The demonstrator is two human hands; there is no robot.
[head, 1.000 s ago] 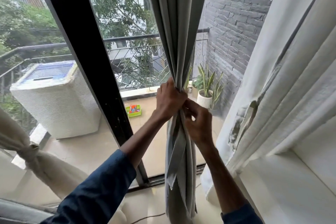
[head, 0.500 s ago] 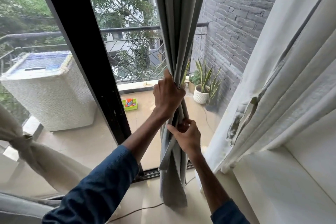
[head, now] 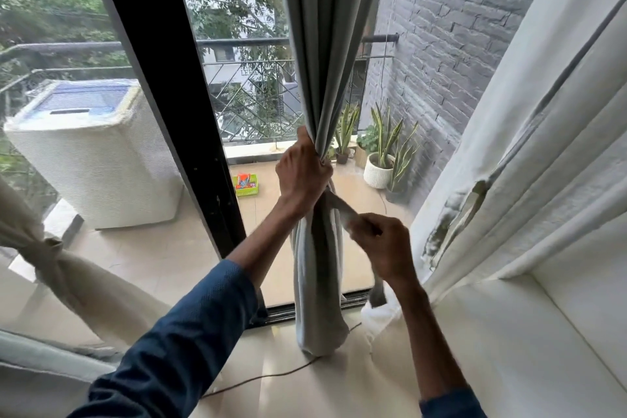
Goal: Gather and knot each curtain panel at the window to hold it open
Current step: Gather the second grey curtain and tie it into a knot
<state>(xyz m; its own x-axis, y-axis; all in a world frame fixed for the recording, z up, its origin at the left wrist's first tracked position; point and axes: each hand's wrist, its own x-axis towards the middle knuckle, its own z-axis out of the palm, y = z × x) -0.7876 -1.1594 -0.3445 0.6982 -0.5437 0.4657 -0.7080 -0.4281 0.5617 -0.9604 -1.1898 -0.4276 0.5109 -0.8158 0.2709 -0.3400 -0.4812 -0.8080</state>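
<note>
A grey curtain panel point(head: 327, 44) hangs gathered in the middle of the glass door. My left hand point(head: 302, 173) is clenched round the gathered bunch at waist height. Below it the lower part of the panel point(head: 317, 285) hangs as a loose bundle down to the floor. My right hand point(head: 383, 244) grips a strip of the same grey cloth and holds it out to the right of the bundle. A cream curtain panel point(head: 44, 254) at the lower left is tied in a knot. A white curtain panel point(head: 543, 153) hangs loose on the right.
The black door frame point(head: 169, 112) stands left of the grey panel. A thin cord point(head: 271, 377) lies on the tiled floor. Outside on the balcony are a covered washing machine point(head: 91, 159), potted plants point(head: 383, 159), a green box point(head: 246, 184) and a railing.
My right hand has dropped from beside my left hand and moved out to the right, drawing a strip of grey cloth with it. My left hand keeps its grip on the bunch.
</note>
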